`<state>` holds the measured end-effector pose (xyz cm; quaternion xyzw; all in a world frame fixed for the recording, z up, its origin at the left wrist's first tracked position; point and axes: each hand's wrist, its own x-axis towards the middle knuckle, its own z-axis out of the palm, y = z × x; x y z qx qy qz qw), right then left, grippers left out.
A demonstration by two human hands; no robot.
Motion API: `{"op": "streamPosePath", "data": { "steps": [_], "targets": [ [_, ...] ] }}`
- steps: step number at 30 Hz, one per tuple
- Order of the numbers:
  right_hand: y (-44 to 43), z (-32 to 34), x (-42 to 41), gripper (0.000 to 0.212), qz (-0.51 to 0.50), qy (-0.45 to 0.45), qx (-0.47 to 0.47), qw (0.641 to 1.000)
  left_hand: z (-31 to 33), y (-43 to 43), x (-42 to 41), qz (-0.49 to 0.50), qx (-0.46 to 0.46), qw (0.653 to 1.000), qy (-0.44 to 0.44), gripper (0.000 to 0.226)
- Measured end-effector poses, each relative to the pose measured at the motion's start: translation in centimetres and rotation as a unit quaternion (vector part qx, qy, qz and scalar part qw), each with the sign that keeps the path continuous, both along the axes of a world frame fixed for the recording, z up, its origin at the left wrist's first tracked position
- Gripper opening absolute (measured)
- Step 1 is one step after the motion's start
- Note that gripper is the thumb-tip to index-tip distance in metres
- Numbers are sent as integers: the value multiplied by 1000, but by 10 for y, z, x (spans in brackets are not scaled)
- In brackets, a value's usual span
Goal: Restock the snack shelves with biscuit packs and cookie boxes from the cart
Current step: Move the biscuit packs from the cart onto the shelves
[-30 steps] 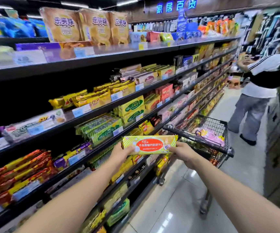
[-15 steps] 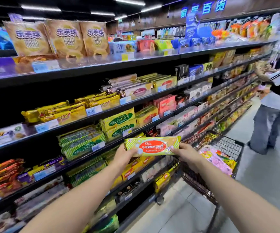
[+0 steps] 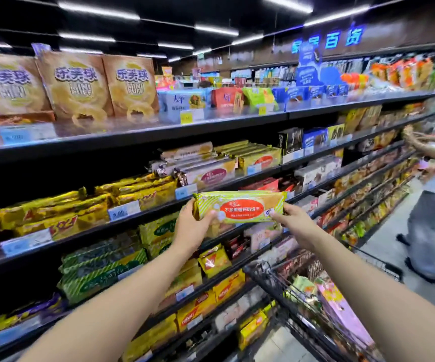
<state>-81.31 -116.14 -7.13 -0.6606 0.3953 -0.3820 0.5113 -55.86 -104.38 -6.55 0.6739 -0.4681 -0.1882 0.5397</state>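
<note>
Pack (image 3: 240, 207), gripped endwise by your left hand (image 3: 190, 228) and right hand (image 3: 293, 220), should slide level onto the seemingly matching stack (image 3: 259, 159) above.

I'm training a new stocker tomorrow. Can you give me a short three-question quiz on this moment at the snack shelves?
1. True or false: the left hand and right hand each grip an end of the biscuit pack.
2. Where is the cart? A) left of both arms B) lower right, beside the shelves C) beyond the other person
3. Fill in: the oval on the pack is ____ (colour).
Key: 1 true; 2 B; 3 red.
</note>
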Motion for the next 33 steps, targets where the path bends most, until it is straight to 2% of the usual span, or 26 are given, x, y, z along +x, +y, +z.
{"op": "streamPosePath", "data": {
  "steps": [3, 5, 10, 12, 17, 20, 26, 30, 33],
  "targets": [
    [-40, 16, 7, 16, 8, -4, -16, 1000, 13, -35, 7, 7, -18, 999, -36, 75],
    [-65, 26, 11, 18, 15, -12, -36, 999, 22, -56, 9, 12, -35, 997, -60, 70],
    [-118, 50, 12, 27, 38, -31, -70, 996, 39, -102, 3, 16, -63, 990, -122, 40],
    [-146, 58, 10, 28, 44, -54, -77, 995, 47, -124, -1, 28, -75, 986, -145, 34],
    [-213, 71, 8, 24, 67, -73, -85, 991, 60, -176, -17, 69, -83, 980, -165, 38],
    [-252, 79, 7, 25, 77, -67, -98, 990, 65, -205, -28, 92, -95, 975, -176, 32],
    [-326, 89, 11, 28, 90, -96, -48, 990, 77, -266, -51, 139, -78, 969, -190, 27],
    [-370, 98, 17, 30, 91, -96, -47, 990, 82, -302, -55, 183, -53, 962, -197, 29],
    [-393, 100, 21, 23, 75, -56, -62, 994, 80, -323, -53, 205, -11, 957, -204, 32]
  ]
}}
